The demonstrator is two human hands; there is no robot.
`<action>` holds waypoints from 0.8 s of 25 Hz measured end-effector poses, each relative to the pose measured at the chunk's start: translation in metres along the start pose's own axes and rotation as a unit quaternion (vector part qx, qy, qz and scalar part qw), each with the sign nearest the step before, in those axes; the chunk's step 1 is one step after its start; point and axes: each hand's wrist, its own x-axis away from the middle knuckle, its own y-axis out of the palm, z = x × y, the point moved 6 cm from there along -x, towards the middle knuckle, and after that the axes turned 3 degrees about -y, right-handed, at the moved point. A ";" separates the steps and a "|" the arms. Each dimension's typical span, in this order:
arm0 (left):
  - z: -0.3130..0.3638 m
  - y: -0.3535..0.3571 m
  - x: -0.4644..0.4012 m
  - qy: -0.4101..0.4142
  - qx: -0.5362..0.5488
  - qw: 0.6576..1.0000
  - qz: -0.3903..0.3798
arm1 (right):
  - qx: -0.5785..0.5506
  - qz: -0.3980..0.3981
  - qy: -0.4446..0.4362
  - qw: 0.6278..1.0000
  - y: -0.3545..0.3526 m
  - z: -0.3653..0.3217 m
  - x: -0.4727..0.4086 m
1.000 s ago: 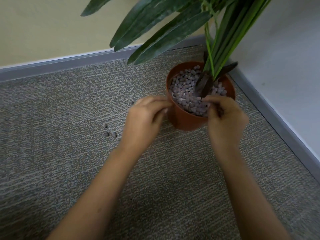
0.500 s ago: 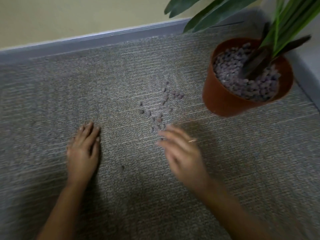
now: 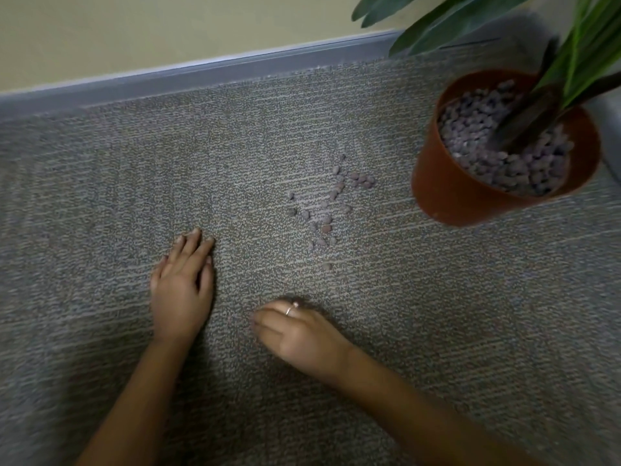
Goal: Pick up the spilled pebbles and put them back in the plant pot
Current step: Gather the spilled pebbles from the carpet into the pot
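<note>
No readable text anywhere in view.

The pot (image 3: 447, 193), the carpet (image 3: 134, 169), the wall (image 3: 134, 31) and the baseboard (image 3: 201, 77) bear no letters, labels, brand marks, numbers or signs; the ring (image 3: 291, 309) on the right hand (image 3: 302, 334) is too small to show any marking.

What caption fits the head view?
Both hands, left hand and right hand, near spilled grey pebbles beside terracotta-coloured plant pot.

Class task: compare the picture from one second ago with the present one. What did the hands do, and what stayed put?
Both hands left the pot: the left hand lies flat on the carpet, and the right hand is lowered near it, short of the spilled pebbles. The pebbles remain scattered on the carpet.
</note>
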 end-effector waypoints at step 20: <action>0.123 0.016 -0.054 0.190 0.073 0.976 -0.078 | 0.080 0.067 0.204 0.973 -0.041 0.075 0.041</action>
